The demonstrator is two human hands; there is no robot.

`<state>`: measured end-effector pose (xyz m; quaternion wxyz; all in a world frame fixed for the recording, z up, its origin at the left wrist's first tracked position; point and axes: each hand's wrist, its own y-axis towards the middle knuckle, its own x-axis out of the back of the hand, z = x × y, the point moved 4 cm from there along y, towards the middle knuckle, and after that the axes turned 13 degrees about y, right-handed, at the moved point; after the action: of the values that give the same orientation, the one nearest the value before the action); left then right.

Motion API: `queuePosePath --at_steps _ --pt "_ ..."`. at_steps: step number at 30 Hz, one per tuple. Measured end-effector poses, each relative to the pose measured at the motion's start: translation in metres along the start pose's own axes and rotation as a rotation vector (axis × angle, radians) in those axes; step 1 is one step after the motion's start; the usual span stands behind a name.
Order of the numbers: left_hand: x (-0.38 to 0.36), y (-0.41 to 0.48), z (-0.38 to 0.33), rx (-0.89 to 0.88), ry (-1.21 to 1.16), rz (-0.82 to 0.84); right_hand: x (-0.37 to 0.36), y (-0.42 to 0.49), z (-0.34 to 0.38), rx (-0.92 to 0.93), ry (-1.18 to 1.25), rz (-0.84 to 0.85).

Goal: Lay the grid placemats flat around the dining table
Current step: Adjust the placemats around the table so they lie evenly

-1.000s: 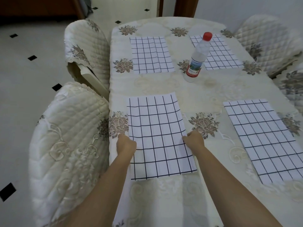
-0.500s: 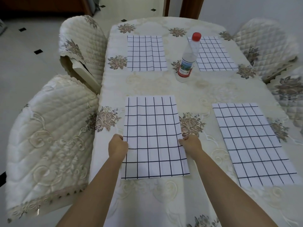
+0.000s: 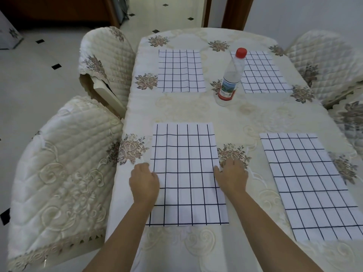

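Note:
Several white placemats with a dark grid lie flat on the cream embroidered tablecloth point(image 3: 245, 118). The near-left placemat point(image 3: 186, 154) is right in front of me. My left hand point(image 3: 144, 181) is at its left edge, fingers curled and thumb on the mat, pinching that edge. At the mat's right edge is my right hand point(image 3: 231, 177), its fingers stretched forward over the cloth and its thumb touching the edge. The near-right placemat point(image 3: 310, 185), far-left placemat point(image 3: 180, 70) and far-right placemat point(image 3: 263, 77) lie untouched.
A clear plastic bottle point(image 3: 230, 79) with a red cap stands upright between the two far mats. Quilted cream chairs stand along the left side point(image 3: 59, 169) point(image 3: 106, 61) and right side point(image 3: 322, 61) of the table. Tiled floor lies to the left.
My view has shifted so the mat sits squarer in front of me. My right hand's fingers have uncurled from a fist and now stretch forward; the left hand stays at the edge.

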<state>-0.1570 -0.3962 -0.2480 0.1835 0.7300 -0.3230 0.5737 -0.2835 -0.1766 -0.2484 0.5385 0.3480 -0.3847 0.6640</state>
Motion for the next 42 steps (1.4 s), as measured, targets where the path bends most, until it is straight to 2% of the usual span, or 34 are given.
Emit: queuePosePath --at_steps 2,4,9,14,19,23,26,30,34,36,37,39,42 --pt "-0.007 0.000 -0.021 -0.237 0.031 -0.066 -0.011 0.003 0.018 0.220 0.012 -0.045" --pt "-0.021 0.001 -0.040 -0.419 0.133 -0.034 -0.026 0.005 0.037 0.371 0.003 -0.017" --pt "-0.052 0.014 -0.068 -0.614 0.339 0.192 -0.061 0.013 0.071 0.504 -0.074 0.191" --pt "-0.072 0.048 -0.069 -0.590 0.360 0.202 -0.082 0.045 0.069 0.479 -0.119 0.278" --pt "-0.069 0.087 -0.075 -0.575 0.353 0.101 -0.087 0.085 0.070 0.537 -0.129 0.222" --pt "-0.064 0.121 -0.068 -0.472 0.380 0.085 -0.082 0.115 0.067 0.522 -0.113 0.201" --pt "-0.060 0.141 -0.055 -0.421 0.359 0.091 -0.072 0.132 0.049 0.429 -0.118 0.218" --pt "-0.050 0.157 -0.025 -0.321 0.356 0.084 -0.053 0.140 0.021 0.281 -0.079 0.161" --pt "-0.044 0.136 -0.029 -0.208 0.278 0.025 -0.043 0.129 0.015 0.188 0.165 0.063" --pt "-0.045 0.108 -0.054 -0.336 0.275 -0.026 -0.045 0.110 0.032 0.214 0.223 -0.015" --pt "-0.051 0.092 -0.068 -0.438 0.280 -0.022 -0.051 0.096 0.045 0.295 0.189 -0.047" --pt "-0.063 0.060 -0.087 -0.573 0.286 0.062 -0.071 0.062 0.065 0.436 0.065 0.057" --pt "-0.072 0.042 -0.079 -0.573 0.310 0.119 -0.083 0.028 0.059 0.485 -0.035 0.133"
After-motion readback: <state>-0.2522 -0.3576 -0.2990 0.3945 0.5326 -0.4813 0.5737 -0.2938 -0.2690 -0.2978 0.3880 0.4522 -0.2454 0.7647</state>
